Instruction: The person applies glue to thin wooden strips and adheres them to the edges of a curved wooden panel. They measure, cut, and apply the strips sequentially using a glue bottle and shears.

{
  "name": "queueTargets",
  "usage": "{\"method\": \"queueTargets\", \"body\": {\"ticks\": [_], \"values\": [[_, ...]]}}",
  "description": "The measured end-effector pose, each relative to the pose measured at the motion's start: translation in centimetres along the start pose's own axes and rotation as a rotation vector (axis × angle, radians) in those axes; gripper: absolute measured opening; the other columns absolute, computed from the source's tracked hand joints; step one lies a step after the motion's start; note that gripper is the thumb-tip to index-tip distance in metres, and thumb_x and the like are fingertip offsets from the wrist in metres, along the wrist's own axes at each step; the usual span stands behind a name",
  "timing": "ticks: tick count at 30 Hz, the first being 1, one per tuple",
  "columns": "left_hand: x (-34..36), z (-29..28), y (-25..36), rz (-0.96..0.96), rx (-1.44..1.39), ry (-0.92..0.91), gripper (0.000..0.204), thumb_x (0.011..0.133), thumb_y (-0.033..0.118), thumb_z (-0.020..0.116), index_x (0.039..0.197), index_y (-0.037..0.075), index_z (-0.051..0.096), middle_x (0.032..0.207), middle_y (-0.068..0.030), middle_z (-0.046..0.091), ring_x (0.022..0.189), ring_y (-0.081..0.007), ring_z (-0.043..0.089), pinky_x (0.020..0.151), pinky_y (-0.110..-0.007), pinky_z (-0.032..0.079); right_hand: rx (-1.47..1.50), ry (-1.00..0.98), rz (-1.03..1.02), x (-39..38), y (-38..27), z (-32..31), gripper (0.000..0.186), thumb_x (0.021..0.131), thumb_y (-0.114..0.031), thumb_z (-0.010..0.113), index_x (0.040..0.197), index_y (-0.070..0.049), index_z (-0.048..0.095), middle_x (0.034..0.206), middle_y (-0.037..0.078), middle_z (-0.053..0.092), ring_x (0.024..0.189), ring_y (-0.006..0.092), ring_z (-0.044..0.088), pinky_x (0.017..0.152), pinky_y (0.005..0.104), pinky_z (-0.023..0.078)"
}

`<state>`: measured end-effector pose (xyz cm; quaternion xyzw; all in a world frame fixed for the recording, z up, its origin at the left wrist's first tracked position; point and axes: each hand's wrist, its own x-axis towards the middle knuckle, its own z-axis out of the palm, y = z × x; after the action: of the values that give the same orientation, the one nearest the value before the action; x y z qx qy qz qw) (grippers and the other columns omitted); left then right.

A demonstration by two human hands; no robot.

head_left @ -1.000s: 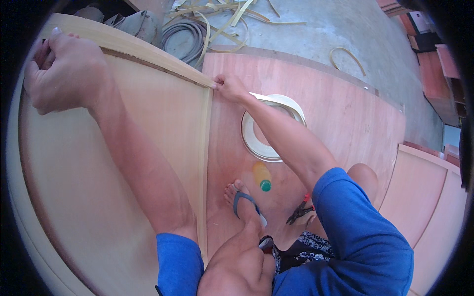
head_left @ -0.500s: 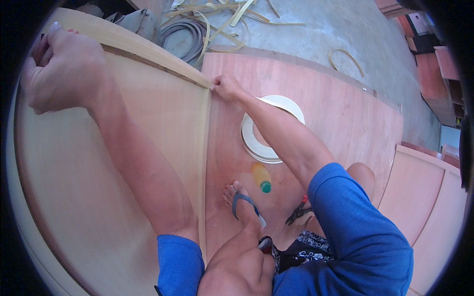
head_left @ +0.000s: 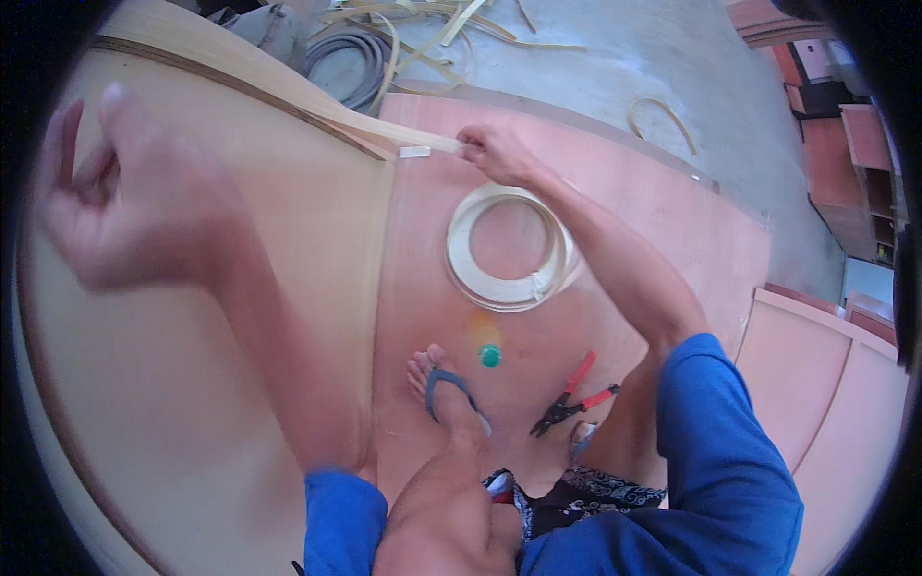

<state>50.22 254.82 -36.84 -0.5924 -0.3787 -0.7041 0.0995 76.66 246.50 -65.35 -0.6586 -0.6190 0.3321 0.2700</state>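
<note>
Beyond the hands, a bare grey concrete floor (head_left: 615, 67) is stretching away under flat daylight. Loose pale strip offcuts (head_left: 423, 24) are lying scattered on it past the right hand, with a coil of grey hose (head_left: 351, 58) sitting just beside them. A single curled pale strip (head_left: 663, 115) is resting further to the right. Reddish-brown wooden cabinets (head_left: 845, 163) are standing at the far right edge, and pinkish plywood panels (head_left: 836, 394) are leaning below them.

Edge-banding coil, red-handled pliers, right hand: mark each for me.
Edge-banding coil (head_left: 461, 252), head view, left side of the ring.
Red-handled pliers (head_left: 577, 389), head view, near the pivot.
Right hand (head_left: 497, 154), head view, back of hand.
</note>
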Motion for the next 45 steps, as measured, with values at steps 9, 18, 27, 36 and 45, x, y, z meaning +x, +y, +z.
{"method": "queueTargets", "body": {"ticks": [9,18,27,36,45], "values": [[-17.0,2.8,15.0,0.441,-0.097,-1.142,0.026,0.098,0.024,0.074,0.119,0.009,0.079,0.119,-0.0155,0.077,0.111,-0.0319,0.074,0.1,-0.048,0.057,-0.034,0.086,-0.073,-17.8,-3.1,-15.2,0.022,0.099,-0.017,0.07,0.11,0.002,0.074,0.085,0.022,0.069,0.074,0.032,0.065,0.071,0.0442,0.052],[-21.4,3.8,23.2,0.188,-0.165,-1.607,0.032,0.088,0.032,0.081,0.101,0.003,0.083,0.09,-0.0212,0.077,0.087,-0.0411,0.075,0.08,-0.05,0.059,-0.123,0.14,-0.112,-26.3,-1.9,-19.4,0.018,0.102,-0.014,0.07,0.11,0.003,0.071,0.087,0.018,0.067,0.077,0.0295,0.061,0.073,0.042,0.051],[-11.9,-3.2,25.8,0.203,0.092,-1.317,0.038,0.09,0.044,0.076,0.094,0.007,0.081,0.077,-0.0152,0.075,0.068,-0.0294,0.072,0.063,-0.04,0.054,-0.129,0.439,-0.545,-26.2,-8.7,-19.2,0.029,0.098,-0.011,0.077,0.122,0.0,0.066,0.103,0.015,0.07,0.095,0.0302,0.068,0.086,0.0386,0.054],[3.2,-18.3,26.8,-0.425,0.238,-1.133,0.031,0.091,0.04,0.078,0.089,0.009,0.073,0.072,-0.0035,0.062,0.058,-0.0137,0.054,0.054,-0.03,0.039,-0.773,-0.539,-0.731,-44.2,4.3,2.6,0.102,0.096,-0.065,0.062,0.174,-0.014,0.023,0.165,0.033,0.033,0.152,0.0552,0.033,0.123,0.0726,0.026],[-5.0,-33.4,22.8,-1.141,0.028,-1.244,0.017,0.096,0.023,0.082,0.095,0.007,0.076,0.075,0.0067,0.062,0.06,0.001,0.049,0.049,-0.02,0.034,-0.681,-0.764,-0.26,-50.2,8.0,6.0,0.079,0.093,-0.049,0.07,0.151,0.001,0.05,0.147,0.034,0.05,0.144,0.0532,0.041,0.113,0.0756,0.032]]}}
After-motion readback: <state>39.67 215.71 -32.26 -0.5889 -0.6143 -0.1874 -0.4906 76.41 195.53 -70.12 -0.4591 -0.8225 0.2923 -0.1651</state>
